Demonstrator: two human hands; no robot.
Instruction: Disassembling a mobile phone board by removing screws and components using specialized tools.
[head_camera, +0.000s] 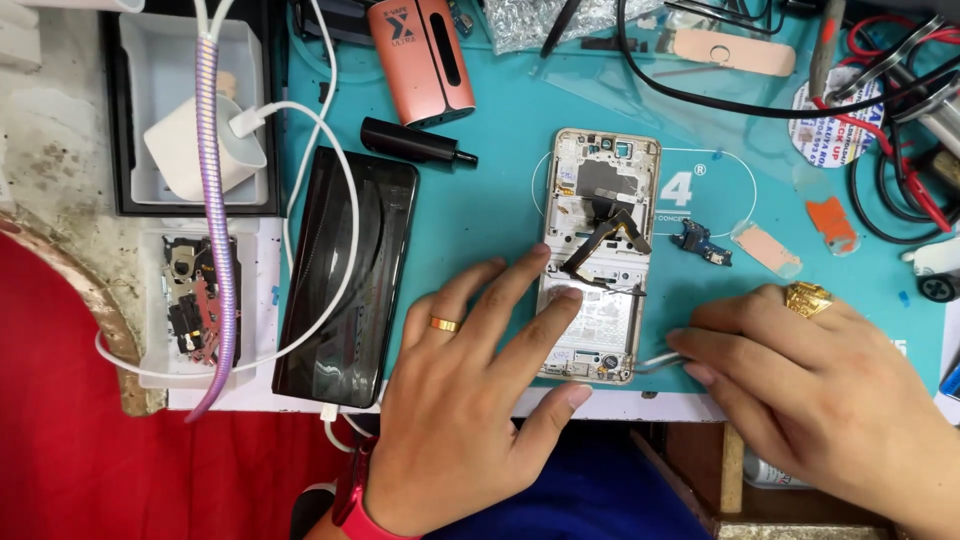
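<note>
Carefully, the left hand (470, 400) presses flat on the opened phone frame (598, 255) at mat centre while the right hand (810, 370), at four o'clock, grips what seem tweezers (655, 361); steady pressure helps.

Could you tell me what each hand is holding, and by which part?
Right hand pinches metal tweezers near their rear; left hand only presses the opened phone.

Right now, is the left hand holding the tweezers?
No. The left hand lies with fingers spread flat on the opened phone frame, while the metal tweezers are pinched in the right hand.
</note>
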